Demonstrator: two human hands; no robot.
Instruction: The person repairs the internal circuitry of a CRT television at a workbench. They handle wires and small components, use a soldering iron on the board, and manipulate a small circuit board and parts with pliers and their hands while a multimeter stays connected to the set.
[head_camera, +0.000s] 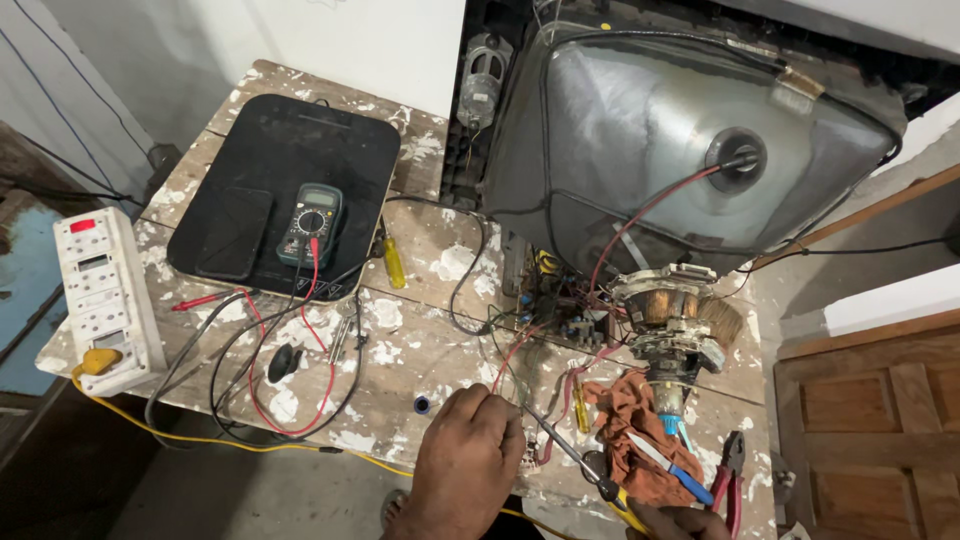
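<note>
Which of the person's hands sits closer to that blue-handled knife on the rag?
The right hand: it is at the bottom edge just below the blue-handled knife on the brown rag; the left hand is farther left, on the wires.

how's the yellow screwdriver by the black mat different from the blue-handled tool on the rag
The yellow screwdriver lies on the bare table, far from both hands; the blue-handled tool lies on the rag, close to the right hand. Handles differ: yellow versus blue. Both lie flat, unheld.
</note>
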